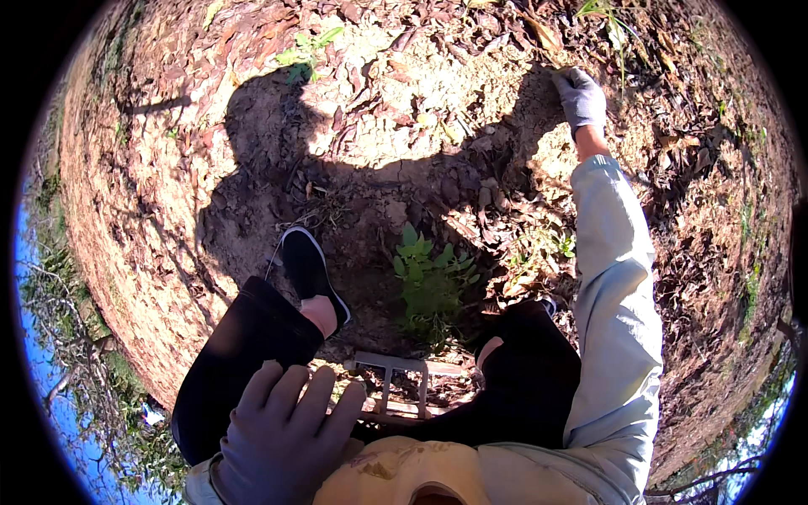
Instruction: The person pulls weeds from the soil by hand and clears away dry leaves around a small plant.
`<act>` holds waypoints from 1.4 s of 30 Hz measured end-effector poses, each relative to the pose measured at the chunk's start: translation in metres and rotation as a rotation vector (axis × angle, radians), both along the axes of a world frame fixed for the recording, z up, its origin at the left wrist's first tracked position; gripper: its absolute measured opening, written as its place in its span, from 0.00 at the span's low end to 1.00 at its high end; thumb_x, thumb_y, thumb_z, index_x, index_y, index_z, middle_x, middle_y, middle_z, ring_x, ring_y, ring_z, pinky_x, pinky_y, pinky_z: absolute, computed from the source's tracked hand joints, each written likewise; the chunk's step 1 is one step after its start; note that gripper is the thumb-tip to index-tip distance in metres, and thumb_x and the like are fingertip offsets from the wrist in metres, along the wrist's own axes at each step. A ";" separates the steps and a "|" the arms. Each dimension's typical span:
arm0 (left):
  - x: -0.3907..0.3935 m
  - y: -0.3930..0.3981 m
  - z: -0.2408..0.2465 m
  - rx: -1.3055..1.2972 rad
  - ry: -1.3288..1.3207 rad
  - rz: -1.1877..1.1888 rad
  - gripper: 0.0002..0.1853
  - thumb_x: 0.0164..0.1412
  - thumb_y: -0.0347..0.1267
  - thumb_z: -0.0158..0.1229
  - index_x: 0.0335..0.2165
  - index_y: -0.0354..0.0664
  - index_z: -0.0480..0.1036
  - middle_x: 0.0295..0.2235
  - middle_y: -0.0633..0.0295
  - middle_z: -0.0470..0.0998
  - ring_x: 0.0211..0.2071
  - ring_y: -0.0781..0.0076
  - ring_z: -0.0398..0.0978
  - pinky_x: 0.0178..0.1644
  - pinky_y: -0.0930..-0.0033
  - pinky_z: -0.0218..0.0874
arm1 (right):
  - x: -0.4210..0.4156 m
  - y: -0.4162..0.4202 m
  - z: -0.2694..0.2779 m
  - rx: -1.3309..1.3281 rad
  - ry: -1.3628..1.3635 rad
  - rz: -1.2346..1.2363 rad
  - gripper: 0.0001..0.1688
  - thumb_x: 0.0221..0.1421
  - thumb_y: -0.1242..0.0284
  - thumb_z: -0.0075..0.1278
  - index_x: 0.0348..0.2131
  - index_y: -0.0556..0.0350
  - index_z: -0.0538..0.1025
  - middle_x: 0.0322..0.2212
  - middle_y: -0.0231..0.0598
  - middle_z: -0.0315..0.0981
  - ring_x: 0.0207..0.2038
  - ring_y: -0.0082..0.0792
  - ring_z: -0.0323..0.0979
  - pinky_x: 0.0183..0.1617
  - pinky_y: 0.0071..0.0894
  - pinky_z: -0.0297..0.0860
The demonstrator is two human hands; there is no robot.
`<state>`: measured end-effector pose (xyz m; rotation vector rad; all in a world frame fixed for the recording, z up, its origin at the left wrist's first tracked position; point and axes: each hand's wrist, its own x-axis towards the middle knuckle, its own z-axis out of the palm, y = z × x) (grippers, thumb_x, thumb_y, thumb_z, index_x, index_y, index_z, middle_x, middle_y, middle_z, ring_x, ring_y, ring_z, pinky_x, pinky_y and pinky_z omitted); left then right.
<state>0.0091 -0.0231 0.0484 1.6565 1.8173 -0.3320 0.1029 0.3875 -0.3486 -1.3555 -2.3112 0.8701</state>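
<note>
My right hand point(581, 101), in a grey glove, reaches out to the upper right with its fingers curled down at the leaf-strewn soil point(404, 95). Whether anything lies between those fingers is hidden. Close to my body at the lower left, my left hand point(287, 423), gloved too, rests by my thigh with its fingers slightly apart and nothing visible in it. A bushy green plant point(429, 271) grows between my feet. Beyond it my shadow falls across dry leaves and cracked earth.
A low slatted frame point(404, 372) lies beneath me, between my legs. My dark shoe point(309, 265) is planted left of the plant. A small green seedling point(307, 53) stands at the upper left, and grass blades point(622, 47) rise above my right hand. Trees line the far left edge.
</note>
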 end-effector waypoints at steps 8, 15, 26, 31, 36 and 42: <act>0.017 -0.031 -0.002 0.191 0.101 -0.051 0.22 0.44 0.41 0.59 0.41 0.46 0.73 0.38 0.59 0.71 0.39 0.63 0.69 0.45 0.56 0.65 | 0.058 -0.024 0.023 -0.343 -0.074 0.372 0.18 0.50 0.73 0.56 0.43 0.48 0.76 0.32 0.35 0.78 0.32 0.23 0.73 0.40 0.25 0.69; 0.025 -0.039 0.008 0.236 0.095 -0.083 0.24 0.41 0.41 0.59 0.41 0.46 0.73 0.36 0.59 0.72 0.38 0.62 0.69 0.47 0.56 0.64 | 0.072 -0.104 0.110 -0.060 -0.428 0.623 0.15 0.48 0.63 0.59 0.24 0.56 0.76 0.27 0.42 0.73 0.25 0.40 0.72 0.31 0.40 0.66; 0.018 -0.055 0.010 0.236 -0.062 -0.206 0.13 0.44 0.32 0.56 0.33 0.43 0.73 0.28 0.65 0.70 0.32 0.70 0.69 0.42 0.65 0.63 | 0.021 -0.149 0.157 -0.038 -0.594 0.757 0.12 0.48 0.64 0.58 0.32 0.50 0.77 0.32 0.43 0.75 0.32 0.46 0.75 0.37 0.42 0.70; -0.006 -0.048 0.006 0.150 -0.262 -0.263 0.10 0.46 0.35 0.55 0.30 0.43 0.72 0.26 0.67 0.68 0.29 0.72 0.68 0.38 0.67 0.62 | -0.023 -0.145 0.103 -0.022 -0.279 0.804 0.25 0.50 0.63 0.57 0.48 0.46 0.73 0.41 0.47 0.72 0.43 0.50 0.72 0.48 0.43 0.68; -0.040 -0.057 -0.007 0.103 -0.302 -0.174 0.11 0.48 0.39 0.56 0.25 0.44 0.69 0.23 0.67 0.68 0.26 0.70 0.68 0.34 0.67 0.62 | -0.083 -0.177 0.092 0.042 -0.297 0.814 0.27 0.51 0.59 0.54 0.50 0.43 0.71 0.50 0.44 0.64 0.54 0.49 0.62 0.55 0.42 0.62; -0.093 -0.056 -0.048 0.150 -0.420 -0.023 0.13 0.55 0.42 0.56 0.25 0.44 0.70 0.21 0.65 0.69 0.25 0.65 0.71 0.33 0.64 0.63 | -0.112 -0.204 0.064 0.235 -0.396 0.697 0.25 0.55 0.52 0.49 0.46 0.48 0.73 0.47 0.44 0.67 0.50 0.48 0.65 0.53 0.44 0.64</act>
